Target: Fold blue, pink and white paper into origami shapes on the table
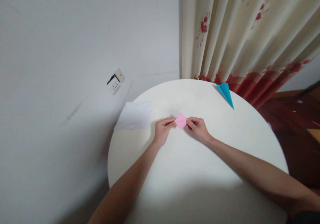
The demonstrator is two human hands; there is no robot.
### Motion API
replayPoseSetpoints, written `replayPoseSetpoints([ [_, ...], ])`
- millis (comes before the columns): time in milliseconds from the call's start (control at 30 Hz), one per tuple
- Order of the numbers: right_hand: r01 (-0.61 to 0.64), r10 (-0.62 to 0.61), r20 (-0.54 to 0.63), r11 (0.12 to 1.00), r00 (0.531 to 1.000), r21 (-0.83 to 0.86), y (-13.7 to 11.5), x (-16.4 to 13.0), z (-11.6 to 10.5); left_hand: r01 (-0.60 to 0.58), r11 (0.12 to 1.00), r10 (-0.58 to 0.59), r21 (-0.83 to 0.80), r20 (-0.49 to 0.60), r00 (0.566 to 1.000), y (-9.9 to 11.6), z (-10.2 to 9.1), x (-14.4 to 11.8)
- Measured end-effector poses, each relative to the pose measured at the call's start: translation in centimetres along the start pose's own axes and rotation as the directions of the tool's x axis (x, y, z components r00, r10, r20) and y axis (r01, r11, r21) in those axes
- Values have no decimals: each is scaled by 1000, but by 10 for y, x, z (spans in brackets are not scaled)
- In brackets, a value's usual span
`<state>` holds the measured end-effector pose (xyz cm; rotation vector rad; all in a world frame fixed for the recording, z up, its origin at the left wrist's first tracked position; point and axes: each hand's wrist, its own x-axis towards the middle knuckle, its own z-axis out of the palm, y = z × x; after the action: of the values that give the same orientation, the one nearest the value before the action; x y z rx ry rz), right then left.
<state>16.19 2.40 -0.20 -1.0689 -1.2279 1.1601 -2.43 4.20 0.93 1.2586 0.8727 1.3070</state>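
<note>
From the head view I see my left hand (pixel 163 129) and right hand (pixel 197 127) both pinched shut on a small pink folded paper (pixel 180 120), one at each side corner, holding it low over the middle of the round white worktop (pixel 200 184); whether the paper touches the surface I cannot tell. I judge the paper very light and thin, stiffened a little by its folds but quick to crease or tear, so the side corners, where my fingertips already sit, look like the sound places to grip, with gentle pressure only. A white sheet (pixel 134 115) lies to the left, hanging partly over the worktop's rim, well apart from my left hand. A blue folded paper (pixel 225 93) rests near the far right rim, close to the flowered curtain (pixel 240 34), also well apart from my hands. The white wall (pixel 62 51) with a socket (pixel 115 81) stands just beyond the left side. The near half of the worktop carries only my forearms, so there is room to move toward me and to the right; leftward the rim and the overhanging sheet come sooner.
</note>
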Motion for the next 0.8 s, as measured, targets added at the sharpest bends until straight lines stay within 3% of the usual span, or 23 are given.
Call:
replayPoseSetpoints([
  [267, 24, -24, -11, 999, 1000, -44, 1, -1, 0, -23, 999, 24, 33, -20, 1000, 0, -1, 1],
  [800, 68, -71, -10, 986, 997, -154, -2, -4, 0, 46, 991, -30, 124, -130, 991, 1, -2, 3],
])
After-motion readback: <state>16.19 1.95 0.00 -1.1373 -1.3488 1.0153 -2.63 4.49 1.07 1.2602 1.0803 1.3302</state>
